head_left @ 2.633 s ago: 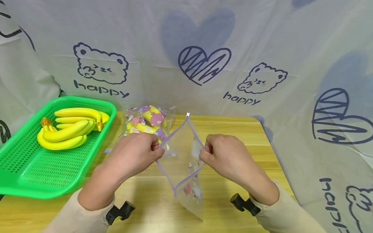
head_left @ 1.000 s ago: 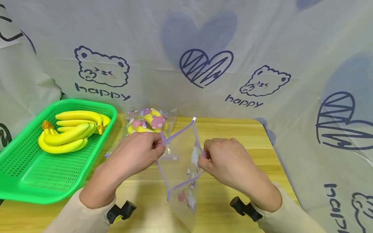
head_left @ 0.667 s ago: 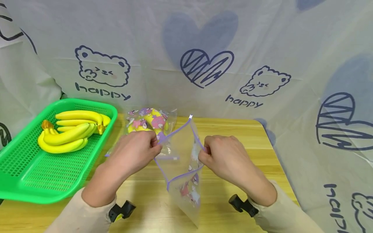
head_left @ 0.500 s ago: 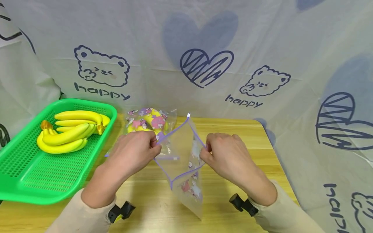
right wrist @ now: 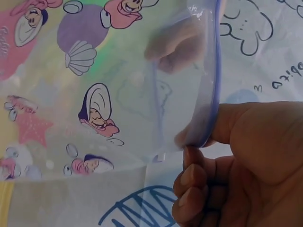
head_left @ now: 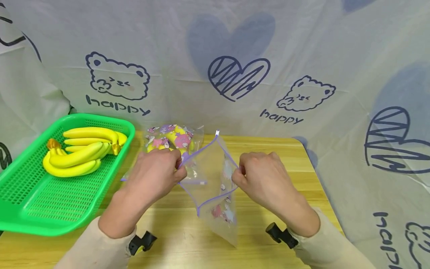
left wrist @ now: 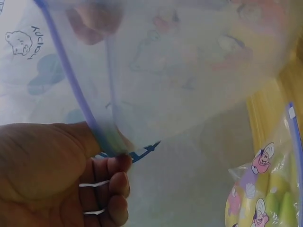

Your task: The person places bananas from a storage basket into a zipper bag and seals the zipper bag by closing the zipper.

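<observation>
A clear zip bag (head_left: 218,213) with a purple-edged mouth and pink and white cartoon prints hangs between my hands above the table. Its mouth is spread into a diamond, with the white slider at the far corner. My left hand (head_left: 159,168) pinches the left edge of the mouth, thumb against curled fingers. On the opposite edge my right hand (head_left: 265,177) pinches in the same way; the right wrist view shows the bag's printed side (right wrist: 97,111) close up. Behind my left hand lies a second printed zip bag (head_left: 181,140) with bananas inside, partly hidden by that hand.
At the left stands a green plastic basket (head_left: 50,203) holding bunches of bananas (head_left: 78,153). The wooden table (head_left: 282,149) ends on the right beside a printed white cloth (head_left: 181,93), which also hangs along the back.
Over the last second the hands have drawn slightly apart, widening the mouth of the bag. Its far corner has swung a little to the left and its bottom to the right.
</observation>
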`<action>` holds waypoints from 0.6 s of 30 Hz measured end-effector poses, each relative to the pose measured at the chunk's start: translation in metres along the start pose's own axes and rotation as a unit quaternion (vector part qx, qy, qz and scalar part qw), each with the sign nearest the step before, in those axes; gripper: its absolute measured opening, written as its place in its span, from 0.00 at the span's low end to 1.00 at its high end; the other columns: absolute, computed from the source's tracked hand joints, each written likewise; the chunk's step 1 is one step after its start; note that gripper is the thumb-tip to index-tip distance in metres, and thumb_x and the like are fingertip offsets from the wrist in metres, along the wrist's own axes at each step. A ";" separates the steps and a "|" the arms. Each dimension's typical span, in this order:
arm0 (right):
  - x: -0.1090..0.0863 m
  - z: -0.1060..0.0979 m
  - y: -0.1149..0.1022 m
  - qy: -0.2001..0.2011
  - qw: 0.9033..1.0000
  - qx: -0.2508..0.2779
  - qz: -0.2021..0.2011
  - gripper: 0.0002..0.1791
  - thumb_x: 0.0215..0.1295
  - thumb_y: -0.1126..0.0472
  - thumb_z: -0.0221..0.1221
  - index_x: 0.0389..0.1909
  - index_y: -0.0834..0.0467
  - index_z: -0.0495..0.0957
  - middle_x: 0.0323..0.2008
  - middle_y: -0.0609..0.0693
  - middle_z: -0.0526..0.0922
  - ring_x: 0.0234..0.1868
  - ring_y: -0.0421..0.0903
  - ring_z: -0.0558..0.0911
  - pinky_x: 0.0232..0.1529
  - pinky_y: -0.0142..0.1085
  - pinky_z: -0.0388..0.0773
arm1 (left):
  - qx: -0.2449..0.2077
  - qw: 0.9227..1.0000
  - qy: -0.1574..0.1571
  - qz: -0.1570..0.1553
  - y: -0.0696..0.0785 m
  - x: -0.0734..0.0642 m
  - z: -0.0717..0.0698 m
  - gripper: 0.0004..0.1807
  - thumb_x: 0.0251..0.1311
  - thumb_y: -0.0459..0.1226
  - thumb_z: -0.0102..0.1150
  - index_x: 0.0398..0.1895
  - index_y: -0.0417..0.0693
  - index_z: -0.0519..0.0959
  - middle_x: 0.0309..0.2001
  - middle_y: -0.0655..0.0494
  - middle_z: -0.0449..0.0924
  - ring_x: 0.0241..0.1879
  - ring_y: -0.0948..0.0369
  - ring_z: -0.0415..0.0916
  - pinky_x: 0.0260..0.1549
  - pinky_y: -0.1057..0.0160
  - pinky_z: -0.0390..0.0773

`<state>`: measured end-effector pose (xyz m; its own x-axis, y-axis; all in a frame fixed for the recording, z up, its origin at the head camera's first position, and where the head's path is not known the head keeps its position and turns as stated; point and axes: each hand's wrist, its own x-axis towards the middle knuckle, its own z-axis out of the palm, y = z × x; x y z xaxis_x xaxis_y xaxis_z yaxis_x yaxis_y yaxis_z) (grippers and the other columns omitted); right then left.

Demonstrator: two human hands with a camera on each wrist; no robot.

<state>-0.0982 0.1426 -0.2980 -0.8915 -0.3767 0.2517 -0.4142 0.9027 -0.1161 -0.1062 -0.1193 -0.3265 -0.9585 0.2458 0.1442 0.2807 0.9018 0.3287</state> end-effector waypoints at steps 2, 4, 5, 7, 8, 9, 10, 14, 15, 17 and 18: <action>0.000 -0.002 -0.002 -0.005 1.000 0.010 0.001 0.14 0.55 0.63 0.59 0.15 0.48 0.68 0.15 0.42 0.68 0.20 0.42 0.68 0.32 0.40 0.64 | 0.000 1.000 0.005 0.009 0.001 0.000 0.002 0.13 0.59 0.37 0.62 0.19 0.54 0.71 0.18 0.61 0.69 0.23 0.58 0.68 0.32 0.53 0.63; -0.001 -0.004 -0.005 -0.009 1.000 0.019 0.001 0.14 0.55 0.63 0.59 0.15 0.48 0.69 0.16 0.42 0.68 0.20 0.42 0.68 0.32 0.40 0.65 | -0.002 1.000 0.010 0.014 0.001 0.000 0.003 0.13 0.58 0.36 0.62 0.19 0.55 0.71 0.19 0.61 0.69 0.23 0.58 0.68 0.31 0.54 0.62; -0.001 -0.004 -0.006 -0.012 1.000 0.022 0.001 0.14 0.55 0.63 0.59 0.15 0.48 0.69 0.16 0.41 0.68 0.20 0.41 0.68 0.32 0.40 0.65 | -0.003 1.000 0.011 0.015 0.001 0.000 0.004 0.12 0.57 0.36 0.62 0.19 0.55 0.71 0.19 0.61 0.69 0.23 0.58 0.67 0.31 0.54 0.62; -0.001 -0.005 -0.007 -0.016 1.000 0.026 0.000 0.14 0.55 0.63 0.59 0.15 0.48 0.69 0.16 0.42 0.68 0.19 0.41 0.67 0.32 0.40 0.66 | -0.005 1.000 0.011 0.019 0.000 0.000 0.005 0.12 0.56 0.35 0.61 0.19 0.54 0.71 0.18 0.61 0.69 0.23 0.58 0.67 0.30 0.55 0.62; -0.001 -0.005 -0.008 -0.018 0.999 0.027 0.000 0.14 0.55 0.64 0.59 0.15 0.48 0.68 0.16 0.42 0.68 0.19 0.41 0.67 0.32 0.40 0.66 | -0.005 1.000 0.009 0.021 0.000 0.000 0.005 0.12 0.56 0.36 0.62 0.19 0.54 0.72 0.18 0.61 0.69 0.22 0.58 0.67 0.29 0.55 0.62; -0.001 -0.004 -0.008 -0.020 0.999 0.028 0.001 0.14 0.55 0.64 0.58 0.15 0.49 0.68 0.16 0.42 0.68 0.19 0.41 0.67 0.32 0.40 0.66 | -0.007 1.000 0.006 0.024 0.000 0.000 0.005 0.12 0.56 0.36 0.62 0.19 0.54 0.72 0.18 0.61 0.69 0.22 0.58 0.67 0.29 0.55 0.62; -0.001 -0.003 -0.008 -0.023 0.999 0.029 0.003 0.14 0.55 0.64 0.58 0.15 0.49 0.68 0.16 0.42 0.67 0.19 0.41 0.67 0.32 0.40 0.67 | -0.009 1.000 0.002 0.026 0.000 0.000 0.005 0.12 0.57 0.36 0.62 0.19 0.54 0.72 0.18 0.61 0.69 0.22 0.59 0.67 0.28 0.56 0.62; 0.001 0.001 -0.007 -0.031 0.999 0.036 0.014 0.14 0.55 0.64 0.58 0.15 0.49 0.67 0.15 0.43 0.67 0.18 0.41 0.66 0.29 0.39 0.67 | -0.011 0.999 -0.016 0.028 0.001 0.001 0.005 0.10 0.58 0.39 0.63 0.21 0.55 0.74 0.18 0.62 0.70 0.22 0.59 0.68 0.26 0.56 0.63; 0.002 0.002 -0.007 -0.034 0.998 0.041 0.019 0.14 0.54 0.64 0.58 0.15 0.49 0.67 0.15 0.43 0.67 0.17 0.41 0.66 0.27 0.38 0.66 | -0.013 0.999 -0.020 0.027 0.002 0.001 0.005 0.10 0.58 0.39 0.63 0.22 0.56 0.74 0.19 0.63 0.71 0.22 0.59 0.69 0.26 0.56 0.63; 0.003 0.003 -0.006 -0.037 0.998 0.050 0.030 0.13 0.54 0.63 0.58 0.15 0.50 0.67 0.15 0.43 0.67 0.16 0.42 0.66 0.24 0.37 0.64 | -0.012 0.999 -0.024 0.026 0.002 0.002 0.005 0.09 0.59 0.40 0.63 0.22 0.56 0.74 0.19 0.63 0.71 0.22 0.59 0.70 0.26 0.56 0.64; 0.004 0.004 -0.006 -0.039 0.997 0.055 0.035 0.13 0.54 0.63 0.57 0.15 0.50 0.67 0.15 0.44 0.67 0.16 0.42 0.66 0.22 0.37 0.63 | -0.013 0.999 -0.026 0.026 0.002 0.002 0.005 0.09 0.58 0.40 0.63 0.22 0.56 0.74 0.19 0.63 0.72 0.22 0.59 0.70 0.26 0.55 0.65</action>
<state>-0.0995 0.1350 -0.2997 -0.9287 -0.3324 0.1645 -0.3643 0.9005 -0.2373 -0.1076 -0.1149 -0.3303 -0.9440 0.3100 0.1133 0.3299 0.8785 0.3456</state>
